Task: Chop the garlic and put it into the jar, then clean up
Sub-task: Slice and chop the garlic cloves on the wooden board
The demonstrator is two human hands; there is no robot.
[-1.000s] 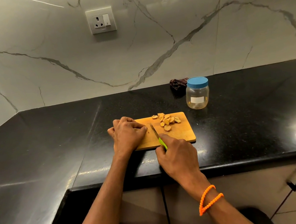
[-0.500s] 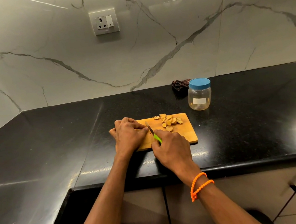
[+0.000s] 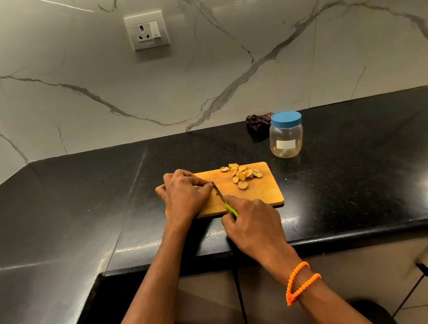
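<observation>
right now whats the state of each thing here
jar: upright, blue lid on, nearly empty
board: flat on the counter
slices: cut, piled at the board's far side
knife: blade down on the board
right hand: grips the knife's green handle
left hand: curled beside the blade; what it holds is hidden
cloth: bunched behind the jar

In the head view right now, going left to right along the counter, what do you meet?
Left hand → knife → garlic slices on the cutting board → jar. The dark cloth overlaps the jar's span, so I leave it unplaced.
</observation>
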